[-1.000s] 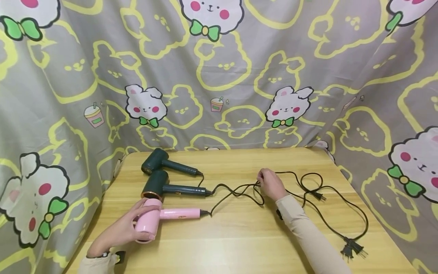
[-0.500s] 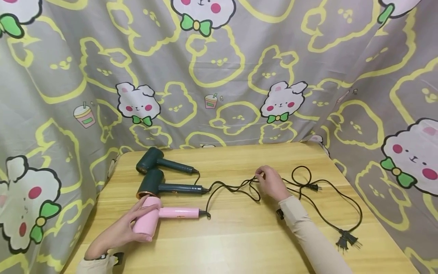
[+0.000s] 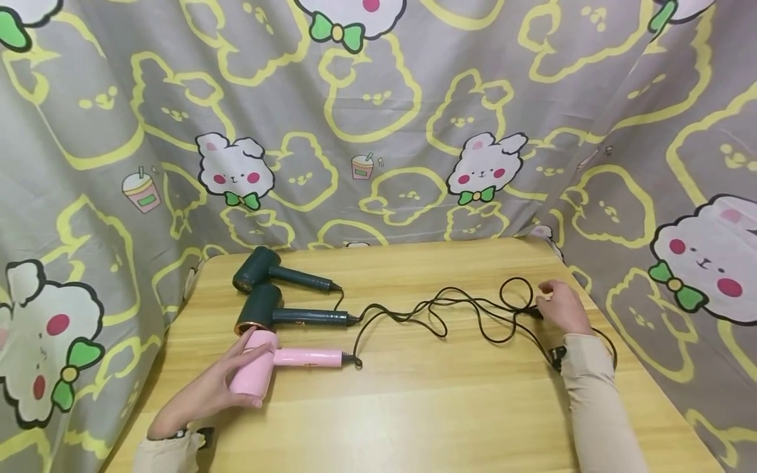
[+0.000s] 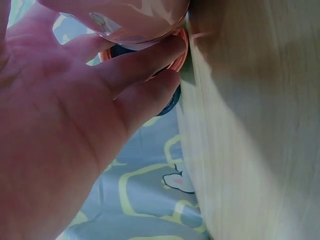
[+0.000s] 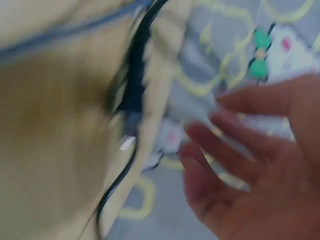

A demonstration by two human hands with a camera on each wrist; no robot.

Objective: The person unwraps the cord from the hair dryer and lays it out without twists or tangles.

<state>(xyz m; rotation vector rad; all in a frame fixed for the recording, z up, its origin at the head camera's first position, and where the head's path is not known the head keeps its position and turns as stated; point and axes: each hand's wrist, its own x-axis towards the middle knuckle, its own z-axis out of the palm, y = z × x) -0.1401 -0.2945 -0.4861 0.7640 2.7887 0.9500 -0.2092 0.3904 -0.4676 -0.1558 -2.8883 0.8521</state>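
Observation:
My left hand grips the barrel of a pink hair dryer lying at the table's left side. In the left wrist view its fingers pass under the pink barrel. Two dark green hair dryers lie behind it: a nearer one and a farther one. My right hand is just right of a black plug. The right wrist view, blurred, has that hand with loosely bent fingers, holding nothing, apart from the plug.
Black cords cross and loop from the dryers' handles to the right. One cord runs behind my right sleeve, which hides its far part. The wooden table is bordered by a patterned curtain.
My right hand has let go of the crossed cords mid-table and moved right to the plug. The cords lie more spread out. My left hand stays on the pink hair dryer.

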